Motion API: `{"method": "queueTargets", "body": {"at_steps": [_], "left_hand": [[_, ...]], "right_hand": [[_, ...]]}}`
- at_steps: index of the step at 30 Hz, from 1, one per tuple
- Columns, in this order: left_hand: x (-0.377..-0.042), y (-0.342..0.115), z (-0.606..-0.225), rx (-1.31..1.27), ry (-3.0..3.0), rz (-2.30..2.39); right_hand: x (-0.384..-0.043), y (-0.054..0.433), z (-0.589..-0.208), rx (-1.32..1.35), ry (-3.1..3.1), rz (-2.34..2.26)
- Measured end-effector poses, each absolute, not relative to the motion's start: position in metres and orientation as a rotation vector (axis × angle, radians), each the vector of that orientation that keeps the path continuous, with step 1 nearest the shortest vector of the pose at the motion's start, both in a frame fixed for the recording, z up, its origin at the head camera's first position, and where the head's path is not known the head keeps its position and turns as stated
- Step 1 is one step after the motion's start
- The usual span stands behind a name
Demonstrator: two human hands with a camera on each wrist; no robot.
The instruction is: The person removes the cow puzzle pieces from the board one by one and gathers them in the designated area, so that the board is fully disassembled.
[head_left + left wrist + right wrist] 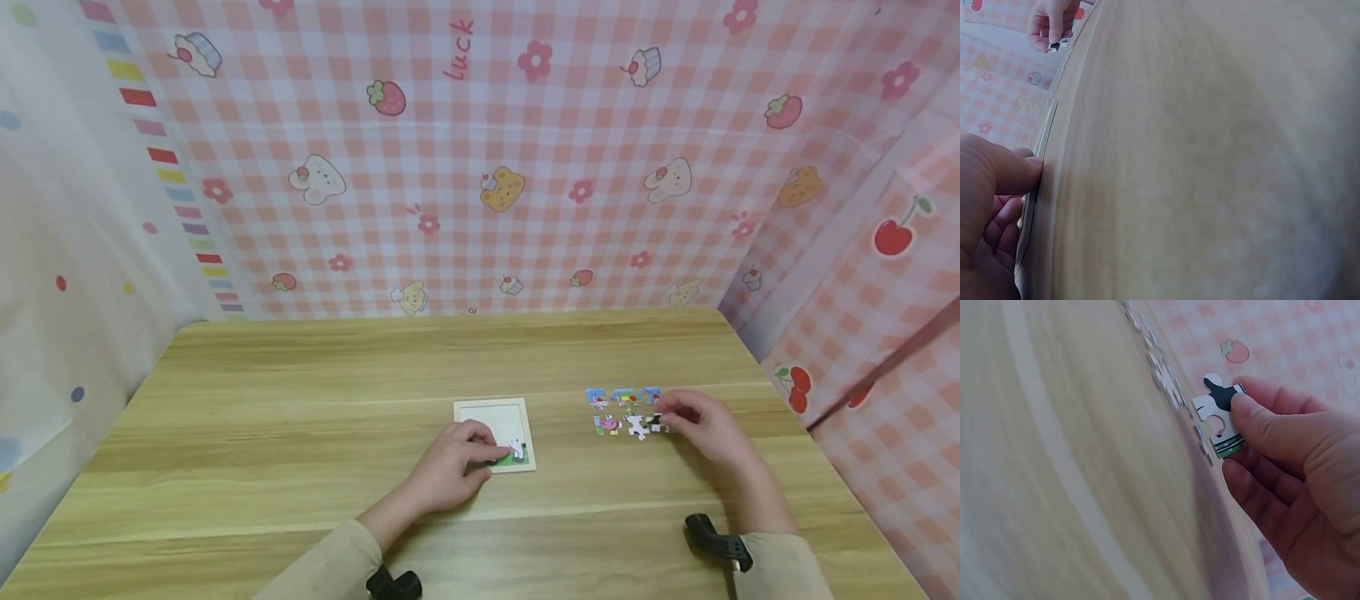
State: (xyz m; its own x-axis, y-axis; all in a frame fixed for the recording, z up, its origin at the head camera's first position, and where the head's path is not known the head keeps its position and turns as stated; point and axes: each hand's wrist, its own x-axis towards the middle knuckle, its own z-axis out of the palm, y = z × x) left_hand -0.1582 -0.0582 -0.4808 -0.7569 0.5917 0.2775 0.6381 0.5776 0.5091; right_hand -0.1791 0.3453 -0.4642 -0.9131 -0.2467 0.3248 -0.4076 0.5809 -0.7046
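Note:
My right hand [708, 429] pinches a black-and-white puzzle piece [1225, 403] with a green lower edge between thumb and fingers. In the right wrist view the piece is tilted up close over other puzzle pieces [1166, 381]. My left hand [450, 471] rests on the shallow square puzzle tray [531, 433], its index finger reaching over the lower part. A white-and-green piece [519, 452] lies in the tray's lower right corner by that fingertip. The left wrist view shows the thumb [1019, 172] at the edge of the tray; the hand covers the tray's lower left.
Several loose puzzle pieces [611, 425] lie in rough rows to the right of the tray. The wooden table [300, 375] meets a pink checked cloth [450, 250] at its back. Black wrist bands [716, 546] sit near both sleeves.

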Motion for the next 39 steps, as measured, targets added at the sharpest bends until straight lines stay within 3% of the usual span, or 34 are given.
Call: {"method": "queueTargets", "body": {"at_steps": [12,39], "left_hand": [[-0.1586,-0.0582,-0.4812,-1.061,-2.727,-0.928],[-0.1577,-0.0588,-0.4817,-1.060,-2.720,-0.936]], "right_hand": [[-0.1810,0.3548,-0.4637,0.410,-2.803,1.074],[-0.1853,0.3503,-0.4692,0.421,-2.812,0.879]]}}
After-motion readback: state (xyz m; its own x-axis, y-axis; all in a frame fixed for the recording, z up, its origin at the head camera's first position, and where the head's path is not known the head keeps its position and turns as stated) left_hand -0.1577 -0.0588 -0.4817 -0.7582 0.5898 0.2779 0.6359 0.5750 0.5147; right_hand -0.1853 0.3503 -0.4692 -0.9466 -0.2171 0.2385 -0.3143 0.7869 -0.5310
